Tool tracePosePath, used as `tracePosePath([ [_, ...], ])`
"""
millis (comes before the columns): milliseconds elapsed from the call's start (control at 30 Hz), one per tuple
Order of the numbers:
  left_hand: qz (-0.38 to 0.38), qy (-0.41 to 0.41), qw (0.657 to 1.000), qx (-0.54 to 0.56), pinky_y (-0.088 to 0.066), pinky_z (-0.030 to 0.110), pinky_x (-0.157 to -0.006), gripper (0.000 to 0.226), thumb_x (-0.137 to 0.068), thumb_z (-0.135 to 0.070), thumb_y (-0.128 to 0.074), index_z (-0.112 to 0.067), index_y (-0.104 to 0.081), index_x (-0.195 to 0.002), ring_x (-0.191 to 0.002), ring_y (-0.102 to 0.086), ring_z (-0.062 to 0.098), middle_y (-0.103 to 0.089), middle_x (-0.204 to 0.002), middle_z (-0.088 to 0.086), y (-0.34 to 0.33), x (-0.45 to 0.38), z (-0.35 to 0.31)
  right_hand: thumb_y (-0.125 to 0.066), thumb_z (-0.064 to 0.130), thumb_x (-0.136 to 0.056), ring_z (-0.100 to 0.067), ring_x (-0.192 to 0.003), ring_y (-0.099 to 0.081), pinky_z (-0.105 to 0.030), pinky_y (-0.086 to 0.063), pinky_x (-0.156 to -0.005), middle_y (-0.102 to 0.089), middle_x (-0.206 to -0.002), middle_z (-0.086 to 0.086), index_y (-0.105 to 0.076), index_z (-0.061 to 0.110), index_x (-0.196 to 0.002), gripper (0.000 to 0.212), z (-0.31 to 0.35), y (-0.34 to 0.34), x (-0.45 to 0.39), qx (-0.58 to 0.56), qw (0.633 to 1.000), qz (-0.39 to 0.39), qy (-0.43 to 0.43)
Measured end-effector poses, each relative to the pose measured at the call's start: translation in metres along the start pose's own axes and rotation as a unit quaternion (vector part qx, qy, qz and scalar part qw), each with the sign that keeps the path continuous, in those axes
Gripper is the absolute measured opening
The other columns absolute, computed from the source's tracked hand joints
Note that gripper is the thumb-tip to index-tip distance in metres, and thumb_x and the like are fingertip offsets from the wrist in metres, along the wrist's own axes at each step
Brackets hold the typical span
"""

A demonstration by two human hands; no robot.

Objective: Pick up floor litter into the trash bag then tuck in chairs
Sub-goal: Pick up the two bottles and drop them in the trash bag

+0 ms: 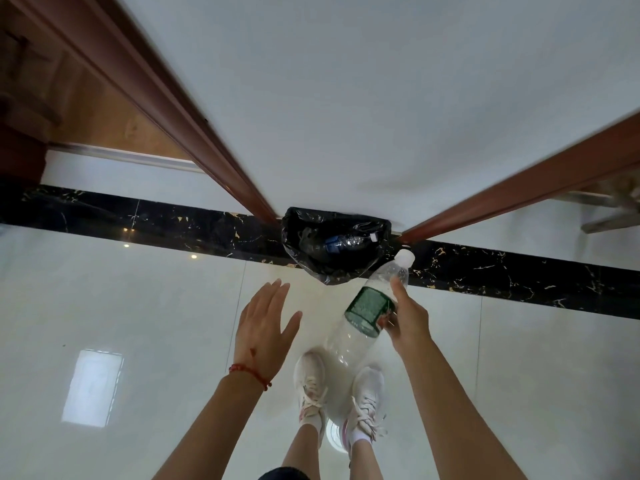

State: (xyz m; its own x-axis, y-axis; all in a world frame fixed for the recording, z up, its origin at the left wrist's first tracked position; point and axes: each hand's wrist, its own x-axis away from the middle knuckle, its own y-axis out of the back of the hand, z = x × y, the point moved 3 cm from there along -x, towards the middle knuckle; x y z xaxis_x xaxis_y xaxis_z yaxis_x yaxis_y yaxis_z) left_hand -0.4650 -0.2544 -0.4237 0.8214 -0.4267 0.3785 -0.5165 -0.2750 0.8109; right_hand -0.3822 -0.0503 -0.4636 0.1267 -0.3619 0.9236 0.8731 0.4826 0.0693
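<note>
Floor (138, 306): pale glossy tile, crossed by a black marble band (138, 220) with gold veining. We see open tile to our left and right of the feet, with ceiling lights reflected in it.

Wall (346, 98): plain white panel ahead, edged on each side by reddish-brown wooden trim (166, 98) that runs down to the black band. Beyond the left trim lies a wooden floor (97, 112) past a metal threshold strip.

Trash bag (332, 244): black plastic, mouth open, sitting on the black band at the foot of the wall between the two trims. A crushed clear bottle with a blue label (346, 241) lies inside; its writing is too small for us to read.

Plastic bottle (367, 313): clear, empty, white cap, green label whose print is blurred and unreadable. We hold it tilted, cap toward the bag, just short of the bag's near edge.

Right hand (408, 317): fingers and thumb wrapped round the bottle at the label.

Left hand (263, 323): flat, fingers straight and spread, holding nothing, beside the bottle; a red string bracelet (249, 372) on the wrist.

White sneakers (311, 386): laced, side by side on the tile below the bottle.
</note>
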Motion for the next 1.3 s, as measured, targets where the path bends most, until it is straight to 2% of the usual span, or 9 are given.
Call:
tracePosePath([
  [133,0.006,-0.002,0.999,-0.045,-0.044,0.051,-0.089,0.057,-0.084,-0.042,-0.035,-0.003,-0.056,-0.121,-0.115,-0.055,0.037,-0.059,-0.124,0.018,0.006,0.001,0.014,-0.067,0.033,-0.081,-0.024,-0.089,-0.060,-0.038,-0.053,-0.080,-0.060,-0.084,-0.008,-0.055,0.010,-0.079,0.026,0.002,-0.025,-0.016,-0.049,0.998,-0.047,0.013],
  [233,0.005,-0.007,0.998,-0.059,-0.045,0.050,-0.088,0.056,-0.084,-0.041,-0.036,-0.003,-0.057,-0.119,-0.113,-0.056,0.037,-0.061,-0.122,0.018,0.010,0.000,0.024,-0.067,0.033,-0.082,-0.021,-0.080,-0.062,-0.036,-0.053,-0.071,-0.062,-0.089,-0.010,-0.052,0.004,-0.097,0.036,0.006,-0.042,-0.028,-0.074,0.994,-0.072,0.020],
  [300,0.002,-0.004,0.999,-0.054,-0.045,0.050,-0.087,0.055,-0.084,-0.041,-0.037,-0.002,-0.057,-0.118,-0.113,-0.057,0.037,-0.061,-0.121,0.018,0.012,-0.001,0.028,-0.065,0.032,-0.083,-0.020,-0.079,-0.061,-0.037,-0.054,-0.075,-0.061,-0.096,-0.012,-0.050,0.003,-0.104,0.039,0.008,-0.053,-0.033,-0.096,0.992,-0.081,0.021],
  [533,-0.001,-0.007,0.999,-0.047,-0.047,0.050,-0.086,0.054,-0.084,-0.040,-0.038,-0.002,-0.058,-0.117,-0.110,-0.058,0.037,-0.062,-0.120,0.018,0.013,-0.003,0.033,-0.060,0.037,-0.086,-0.029,-0.114,-0.054,-0.039,-0.048,-0.088,-0.052,-0.126,-0.020,-0.043,0.000,-0.123,0.055,0.013,-0.073,-0.048,-0.144,0.986,-0.077,-0.019],
  [767,-0.005,-0.012,0.999,-0.041,-0.047,0.051,-0.086,0.055,-0.084,-0.040,-0.038,-0.002,-0.058,-0.117,-0.109,-0.059,0.037,-0.062,-0.119,0.018,0.013,-0.005,0.034,-0.059,0.029,-0.088,-0.024,-0.102,-0.059,-0.033,-0.049,-0.084,-0.057,-0.118,-0.016,-0.049,0.001,-0.120,0.044,-0.006,-0.055,-0.037,-0.078,0.992,-0.089,-0.046],
  [900,-0.001,-0.025,0.999,-0.048,-0.047,0.051,-0.086,0.055,-0.084,-0.040,-0.037,-0.002,-0.058,-0.118,-0.110,-0.058,0.038,-0.062,-0.120,0.018,0.018,-0.006,0.031,-0.056,0.027,-0.089,-0.023,-0.099,-0.060,-0.036,-0.050,-0.089,-0.060,-0.108,-0.012,-0.055,0.003,-0.116,0.036,-0.014,-0.044,-0.016,0.047,0.995,-0.069,0.052],
  [967,0.001,-0.035,0.998,-0.057,-0.046,0.051,-0.087,0.056,-0.084,-0.040,-0.036,-0.002,-0.058,-0.118,-0.111,-0.057,0.038,-0.061,-0.121,0.018,0.022,-0.004,0.028,-0.056,0.029,-0.088,-0.024,-0.106,-0.059,-0.036,-0.045,-0.096,-0.062,-0.113,-0.010,-0.055,0.006,-0.118,0.038,-0.015,-0.038,0.002,0.181,0.971,-0.066,0.145],
  [1100,0.008,-0.052,0.995,-0.086,-0.047,0.050,-0.085,0.053,-0.083,-0.039,-0.040,-0.002,-0.059,-0.116,-0.108,-0.059,0.038,-0.062,-0.119,0.018,0.030,0.002,0.021,-0.053,0.029,-0.091,-0.022,-0.121,-0.049,-0.029,-0.039,-0.096,-0.052,-0.133,-0.008,-0.048,0.008,-0.128,0.043,-0.018,-0.021,0.042,0.390,0.859,-0.027,0.330],
  [1300,0.025,-0.084,0.987,-0.131,-0.049,0.047,-0.082,0.048,-0.079,-0.035,-0.051,-0.002,-0.060,-0.113,-0.104,-0.062,0.036,-0.065,-0.115,0.018,0.042,0.024,-0.006,-0.047,0.040,-0.090,-0.029,-0.123,-0.050,-0.039,-0.048,-0.091,-0.051,-0.135,-0.015,-0.049,0.007,-0.128,0.050,-0.018,0.017,0.085,0.578,0.691,-0.046,0.431],
])
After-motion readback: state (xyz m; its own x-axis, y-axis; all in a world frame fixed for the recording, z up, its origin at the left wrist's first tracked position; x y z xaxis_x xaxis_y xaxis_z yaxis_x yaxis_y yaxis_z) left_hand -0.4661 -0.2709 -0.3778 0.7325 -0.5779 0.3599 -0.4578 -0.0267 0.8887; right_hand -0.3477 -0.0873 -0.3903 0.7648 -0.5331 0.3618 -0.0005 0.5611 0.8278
